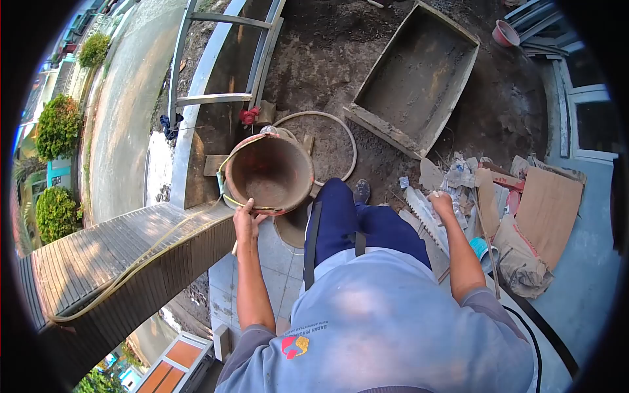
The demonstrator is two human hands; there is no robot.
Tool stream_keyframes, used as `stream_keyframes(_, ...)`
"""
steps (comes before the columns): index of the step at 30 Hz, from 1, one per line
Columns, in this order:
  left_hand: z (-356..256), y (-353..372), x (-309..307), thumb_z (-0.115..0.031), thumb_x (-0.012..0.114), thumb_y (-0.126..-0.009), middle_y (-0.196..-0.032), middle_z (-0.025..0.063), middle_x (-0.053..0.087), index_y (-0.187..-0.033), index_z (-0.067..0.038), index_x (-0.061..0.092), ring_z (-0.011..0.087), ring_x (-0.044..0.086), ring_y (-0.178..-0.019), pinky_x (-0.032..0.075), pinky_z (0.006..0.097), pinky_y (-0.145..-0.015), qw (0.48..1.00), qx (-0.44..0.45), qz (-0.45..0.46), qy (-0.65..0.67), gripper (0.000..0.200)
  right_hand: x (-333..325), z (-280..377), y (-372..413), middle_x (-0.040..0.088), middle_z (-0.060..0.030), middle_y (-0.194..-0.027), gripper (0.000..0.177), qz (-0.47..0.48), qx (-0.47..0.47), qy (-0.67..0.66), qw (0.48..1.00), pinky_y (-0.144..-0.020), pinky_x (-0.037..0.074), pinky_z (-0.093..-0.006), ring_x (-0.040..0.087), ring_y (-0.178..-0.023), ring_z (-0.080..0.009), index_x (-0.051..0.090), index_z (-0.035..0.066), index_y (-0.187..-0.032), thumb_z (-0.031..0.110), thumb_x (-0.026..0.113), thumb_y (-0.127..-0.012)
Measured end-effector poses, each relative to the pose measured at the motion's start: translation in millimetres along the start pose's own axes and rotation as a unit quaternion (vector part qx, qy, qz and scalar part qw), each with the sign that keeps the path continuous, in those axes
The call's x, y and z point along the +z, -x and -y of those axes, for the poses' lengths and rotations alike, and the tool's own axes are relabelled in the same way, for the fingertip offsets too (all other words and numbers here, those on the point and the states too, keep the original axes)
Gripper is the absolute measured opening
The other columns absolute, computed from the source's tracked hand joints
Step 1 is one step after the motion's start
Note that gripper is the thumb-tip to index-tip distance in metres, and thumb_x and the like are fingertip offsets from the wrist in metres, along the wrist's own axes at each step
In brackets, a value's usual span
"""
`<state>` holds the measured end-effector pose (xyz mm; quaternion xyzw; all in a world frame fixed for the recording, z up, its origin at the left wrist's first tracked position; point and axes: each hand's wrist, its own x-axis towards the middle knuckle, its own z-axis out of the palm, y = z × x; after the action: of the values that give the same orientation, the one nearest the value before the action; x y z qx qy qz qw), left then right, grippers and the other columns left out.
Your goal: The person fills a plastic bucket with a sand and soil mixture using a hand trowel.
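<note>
A: Left side?
B: Bucket ahead, left of the body; left hand at its near rim. Ladder beyond, further left. Hose loop on the ground, just right of the bucket. Slatted ledge out left, cord along its top.
A: Ahead?
B: Trough, beyond the bucket and to its right. Basin just right of the trough's far end.
A: Right?
B: Rubble heap on the trough's near side, right hand by its left edge. Cardboard at the heap's right; sack on the cardboard's near side.
</note>
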<state>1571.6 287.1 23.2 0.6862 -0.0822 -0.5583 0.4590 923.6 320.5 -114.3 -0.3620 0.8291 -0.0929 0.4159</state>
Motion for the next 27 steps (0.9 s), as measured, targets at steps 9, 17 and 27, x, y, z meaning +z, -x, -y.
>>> stream_keyframes(9,-94.5,-70.4,102.4,-0.019,0.063,-0.1,-0.112,0.0173,0.065,-0.115,0.001,0.055,0.0322,0.069,-0.101,0.062,0.0502,-0.086,0.998,0.036,0.054,-0.023,0.026,-10.7,69.9,-45.2,0.063,-0.0121,-0.064,0.026,0.019,0.076,-0.152,0.985,-0.046,0.051,-0.041,0.063,-0.047,-0.026,0.066,0.0,-0.084,0.025,0.072,-0.081)
stream_keyframes(17,-171.0,-200.0,195.1,-0.016,0.062,-0.1,-0.113,0.0163,0.064,-0.12,-0.001,0.053,0.0328,0.068,-0.101,0.064,0.0486,-0.078,0.994,0.009,0.1,-0.051,0.026,30.2,97.9,-99.9,0.059,-0.0111,-0.064,0.017,-0.004,0.207,-0.184,0.961,-0.041,0.046,-0.0394,0.058,-0.045,-0.0242,0.063,0.002,-0.084,0.017,0.07,-0.081)
stream_keyframes(27,-262.7,-365.8,318.1,-0.01,0.064,-0.096,-0.113,0.0201,0.064,-0.114,0.003,0.054,0.0334,0.07,-0.1,0.065,0.0537,-0.079,0.978,-0.027,0.164,-0.126,0.024,48.0,256.8,-153.0,0.062,-0.0116,-0.066,0.019,-0.023,0.257,-0.202,0.945,-0.046,0.051,-0.0409,0.062,-0.049,-0.0253,0.065,0.002,-0.082,0.019,0.073,-0.078)
